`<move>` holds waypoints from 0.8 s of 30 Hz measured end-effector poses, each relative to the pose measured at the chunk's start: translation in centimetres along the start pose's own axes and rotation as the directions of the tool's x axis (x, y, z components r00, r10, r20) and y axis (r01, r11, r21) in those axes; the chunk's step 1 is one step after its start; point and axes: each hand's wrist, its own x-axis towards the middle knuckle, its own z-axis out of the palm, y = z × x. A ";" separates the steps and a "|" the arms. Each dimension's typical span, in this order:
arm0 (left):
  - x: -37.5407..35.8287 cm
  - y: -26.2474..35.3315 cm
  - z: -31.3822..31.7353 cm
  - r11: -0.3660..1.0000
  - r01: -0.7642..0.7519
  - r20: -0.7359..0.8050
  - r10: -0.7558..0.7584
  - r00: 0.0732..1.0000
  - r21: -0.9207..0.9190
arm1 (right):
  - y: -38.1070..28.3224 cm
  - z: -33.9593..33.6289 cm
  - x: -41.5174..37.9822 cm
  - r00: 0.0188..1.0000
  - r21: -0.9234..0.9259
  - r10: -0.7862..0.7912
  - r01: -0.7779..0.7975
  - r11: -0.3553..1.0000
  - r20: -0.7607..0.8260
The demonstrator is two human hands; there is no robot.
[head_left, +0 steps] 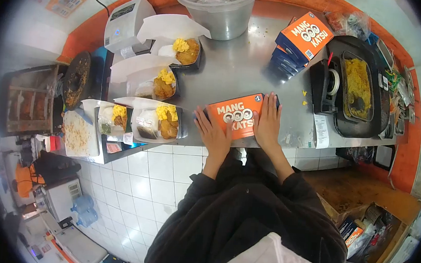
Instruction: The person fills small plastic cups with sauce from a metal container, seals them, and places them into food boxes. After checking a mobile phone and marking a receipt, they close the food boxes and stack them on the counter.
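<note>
An orange box printed "MANG KATSU" (236, 114) lies closed near the front edge of the steel table. My left hand (214, 129) rests flat on its left side, fingers spread. On the right end lies my right hand (268, 121), its fingers stretched out along the box. Neither hand is wrapped around anything. To the left stand several open boxes of food, among them one with yellow topping and fried pieces (167, 121), one behind it (164, 84) and one farther back (186, 51).
Stacked orange boxes (305, 36) stand at the back right, beside a black tape dispenser (325, 86) and a tray of yellow food (357, 85). A clear bucket (218, 15) is at the back. A printer (127, 25) and cutting board (80, 134) are left.
</note>
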 end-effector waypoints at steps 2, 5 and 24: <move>-1.2 -1.0 1.9 0.905 0.075 -0.104 -0.130 0.986 -0.420 | 0.2 0.8 -0.3 1.000 -0.054 0.016 -0.017 0.998 -0.022; -2.9 -1.5 1.8 0.567 0.492 0.438 -0.241 0.866 -0.661 | 0.4 0.2 0.3 0.968 0.338 0.242 -0.248 0.908 0.060; -0.4 -4.6 1.4 0.809 0.267 0.428 -0.021 0.904 -0.524 | 4.7 0.2 0.4 0.776 0.320 0.102 -0.372 0.871 0.623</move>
